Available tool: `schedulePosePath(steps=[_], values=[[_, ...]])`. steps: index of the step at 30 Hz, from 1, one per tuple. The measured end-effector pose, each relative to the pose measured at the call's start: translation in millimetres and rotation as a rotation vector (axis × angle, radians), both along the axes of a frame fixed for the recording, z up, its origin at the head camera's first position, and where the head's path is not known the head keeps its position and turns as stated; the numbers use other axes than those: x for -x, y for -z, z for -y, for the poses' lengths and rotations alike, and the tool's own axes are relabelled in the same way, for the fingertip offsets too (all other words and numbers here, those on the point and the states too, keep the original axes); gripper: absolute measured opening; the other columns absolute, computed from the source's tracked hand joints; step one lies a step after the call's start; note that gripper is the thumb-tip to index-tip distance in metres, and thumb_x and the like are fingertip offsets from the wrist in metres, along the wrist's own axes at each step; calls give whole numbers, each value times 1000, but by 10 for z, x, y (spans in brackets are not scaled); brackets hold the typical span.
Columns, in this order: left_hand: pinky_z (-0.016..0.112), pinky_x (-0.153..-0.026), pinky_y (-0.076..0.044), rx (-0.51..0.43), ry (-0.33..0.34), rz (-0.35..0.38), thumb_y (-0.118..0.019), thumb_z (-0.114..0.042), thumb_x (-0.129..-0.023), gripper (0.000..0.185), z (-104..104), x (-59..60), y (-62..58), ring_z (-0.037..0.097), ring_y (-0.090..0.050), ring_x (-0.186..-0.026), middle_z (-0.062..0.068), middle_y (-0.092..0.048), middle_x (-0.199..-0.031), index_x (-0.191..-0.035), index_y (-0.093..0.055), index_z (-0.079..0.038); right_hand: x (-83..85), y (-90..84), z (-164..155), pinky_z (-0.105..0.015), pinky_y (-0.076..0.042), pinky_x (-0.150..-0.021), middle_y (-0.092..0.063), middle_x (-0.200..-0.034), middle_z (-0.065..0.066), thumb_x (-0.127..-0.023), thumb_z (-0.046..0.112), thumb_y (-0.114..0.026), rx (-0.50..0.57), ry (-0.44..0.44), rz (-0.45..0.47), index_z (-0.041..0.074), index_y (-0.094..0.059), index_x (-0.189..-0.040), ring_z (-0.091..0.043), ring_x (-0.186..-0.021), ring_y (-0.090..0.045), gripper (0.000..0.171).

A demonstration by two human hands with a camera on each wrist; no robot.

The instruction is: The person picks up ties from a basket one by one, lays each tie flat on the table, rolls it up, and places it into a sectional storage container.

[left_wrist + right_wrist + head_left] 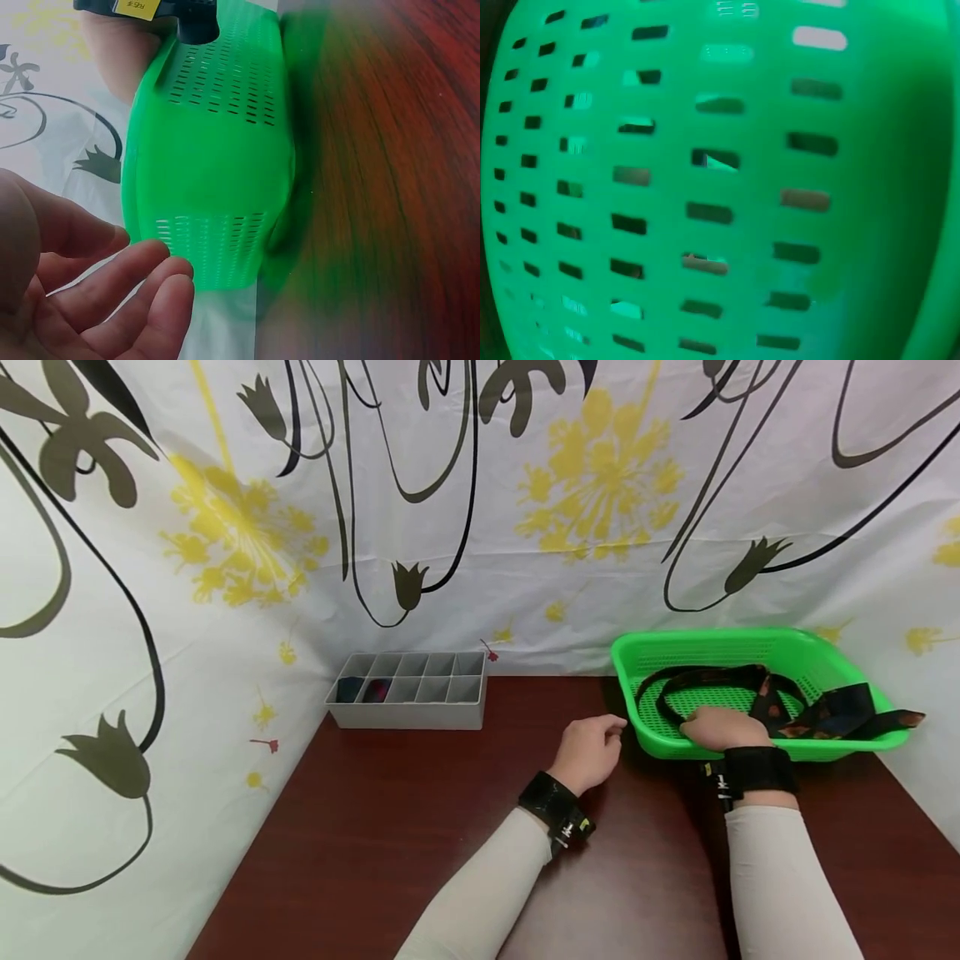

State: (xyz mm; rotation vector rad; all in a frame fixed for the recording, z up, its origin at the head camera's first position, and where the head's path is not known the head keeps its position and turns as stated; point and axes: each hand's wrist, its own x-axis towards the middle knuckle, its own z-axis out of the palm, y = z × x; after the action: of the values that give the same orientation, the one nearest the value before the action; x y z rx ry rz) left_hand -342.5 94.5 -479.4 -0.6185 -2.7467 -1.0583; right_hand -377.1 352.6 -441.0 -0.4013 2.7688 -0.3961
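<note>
A green plastic basket (pixel 750 639) stands at the back right of the table, with dark patterned neckties (pixel 817 714) lying looped and folded inside. One tie end hangs over the basket's right rim. My right hand (pixel 723 728) reaches over the front rim, its curled fingers holding the narrow band of a necktie at the left of the basket; the fingertips are hidden. In the right wrist view the slotted basket wall (pixel 727 180) covers that hand. My left hand (pixel 588 752) hovers just left of the basket, fingers loosely bent and holding nothing.
A grey compartment box (pixel 408 717) stands at the back left; a dark teal roll (pixel 349 689) and a reddish-purple roll (pixel 377 691) sit in two front compartments. The brown wooden table (pixel 360 827) meets a flower-printed sheet (pixel 510 593) behind and at left.
</note>
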Motion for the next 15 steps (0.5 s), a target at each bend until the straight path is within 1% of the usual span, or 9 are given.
schedulePosePath(steps=[2,4,6,8,9,10,11,13,15], values=[[11,-80,-46,-14,7,-5,-56,-18,-109,31,-10,-7,-15,-2,-67,-90,-8,-79,-118,-135,-73,-22,-8,-25,-17,-44,-35,-73,-45,-78,-3,-107,29,-43,0,14,-1,19,-47,-76,-21,-73,-45,33],[11,-82,-47,-25,11,-4,-56,-18,-109,31,-9,-13,-31,-1,-69,-94,-8,-79,-118,-135,-73,-21,-20,-45,-15,-42,-35,-69,-42,-72,-1,-106,28,-44,27,47,-33,19,-45,-73,-20,-68,-42,34],[11,-82,-48,-34,13,0,-56,-17,-109,31,2,-25,-50,0,-70,-96,-7,-79,-118,-135,-73,-20,-29,-58,3,-39,-34,-65,-37,-68,0,-106,25,-43,83,79,-79,18,-42,-71,-17,-62,-36,36],[12,-83,-49,-53,11,1,-57,-16,-109,31,17,-35,-67,1,-71,-95,-7,-79,-117,-134,-73,-19,-42,-77,29,-36,-32,-61,-51,-71,-9,-107,22,-42,162,103,-127,11,-58,-75,-15,-57,-30,38],[12,-82,-49,-68,12,0,-57,-16,-108,30,22,-40,-74,1,-71,-92,-6,-79,-117,-133,-74,-19,-49,-88,38,-36,-31,-58,-58,-76,-13,-108,21,-40,203,115,-145,6,-67,-84,-15,-55,-30,39],[12,-82,-49,-83,11,-1,-57,-16,-108,30,27,-42,-77,0,-70,-90,-5,-79,-116,-132,-74,-20,-56,-99,45,-36,-32,-58,-64,-86,-19,-109,19,-39,239,124,-157,0,-72,-98,-16,-55,-32,41],[12,-81,-49,-102,13,0,-57,-16,-108,29,33,-47,-82,0,-69,-89,-4,-80,-116,-131,-74,-19,-63,-112,53,-35,-36,-59,-68,-99,-25,-110,19,-37,276,130,-162,-4,-73,-112,-14,-56,-38,43],[13,-80,-50,-152,13,7,-58,-15,-107,27,45,-53,-90,-1,-67,-86,-1,-80,-114,-128,-75,-19,-84,-144,81,-34,-47,-64,-68,-129,-30,-111,18,-34,369,139,-147,-7,-64,-139,-12,-67,-55,48],[12,-80,-50,-204,13,14,-61,-16,-105,24,55,-55,-100,-2,-66,-86,0,-80,-113,-125,-75,-19,-104,-177,121,-31,-56,-72,-68,-131,-28,-111,17,-35,482,159,-124,-6,-64,-139,-12,-82,-67,46]])
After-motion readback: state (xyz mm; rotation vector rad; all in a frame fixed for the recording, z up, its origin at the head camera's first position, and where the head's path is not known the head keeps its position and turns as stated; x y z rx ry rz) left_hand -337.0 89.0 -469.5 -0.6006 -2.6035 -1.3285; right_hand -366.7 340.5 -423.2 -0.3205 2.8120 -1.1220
